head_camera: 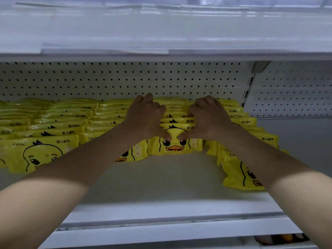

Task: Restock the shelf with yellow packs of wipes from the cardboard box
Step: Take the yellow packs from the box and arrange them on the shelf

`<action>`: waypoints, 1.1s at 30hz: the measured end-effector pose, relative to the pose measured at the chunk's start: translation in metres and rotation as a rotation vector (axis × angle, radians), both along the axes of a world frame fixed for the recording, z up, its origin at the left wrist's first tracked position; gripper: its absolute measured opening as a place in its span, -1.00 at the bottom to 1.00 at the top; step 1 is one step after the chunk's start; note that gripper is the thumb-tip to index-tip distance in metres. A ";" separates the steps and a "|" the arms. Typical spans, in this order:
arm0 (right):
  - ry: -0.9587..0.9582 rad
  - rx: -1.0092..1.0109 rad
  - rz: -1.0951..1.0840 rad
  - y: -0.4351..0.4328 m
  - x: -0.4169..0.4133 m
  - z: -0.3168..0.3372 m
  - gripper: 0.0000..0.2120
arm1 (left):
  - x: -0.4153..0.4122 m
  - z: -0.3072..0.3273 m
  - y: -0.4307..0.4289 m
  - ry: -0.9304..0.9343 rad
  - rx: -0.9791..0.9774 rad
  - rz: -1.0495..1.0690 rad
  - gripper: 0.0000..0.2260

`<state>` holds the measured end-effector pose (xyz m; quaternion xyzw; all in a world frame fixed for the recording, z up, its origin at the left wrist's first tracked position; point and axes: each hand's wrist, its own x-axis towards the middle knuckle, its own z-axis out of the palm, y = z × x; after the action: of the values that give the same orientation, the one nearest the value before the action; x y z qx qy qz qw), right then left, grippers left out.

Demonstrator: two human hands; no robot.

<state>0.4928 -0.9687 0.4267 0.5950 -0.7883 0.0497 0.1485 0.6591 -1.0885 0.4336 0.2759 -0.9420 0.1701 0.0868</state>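
Observation:
Yellow packs of wipes with a duck face stand in rows on the white shelf (pixel 161 186). Both my hands are on the middle row (pixel 175 121). My left hand (pixel 146 117) grips its left side, fingers curled over the packs' tops, thumb pressing the front pack (pixel 175 146). On the right side my right hand (pixel 208 117) grips the same way, its thumb on that front pack's face. Further rows of packs stand at the left (pixel 41 133) and right (pixel 239 169). The cardboard box is out of view.
A white pegboard (pixel 125 79) backs the shelf, and another shelf (pixel 161 33) hangs close above. A bracket (pixel 248 87) divides this bay from the bay at the right (pixel 296 137). The shelf's front lip (pixel 170 229) runs below my forearms.

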 end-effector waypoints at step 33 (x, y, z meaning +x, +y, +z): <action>-0.148 0.088 0.131 -0.010 -0.012 0.006 -0.16 | -0.008 0.008 -0.013 -0.036 0.103 -0.072 -0.15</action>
<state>0.4811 -0.9789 0.4329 0.6459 -0.7580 0.0683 0.0599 0.6514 -1.1011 0.4412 0.2430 -0.9602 0.1233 0.0616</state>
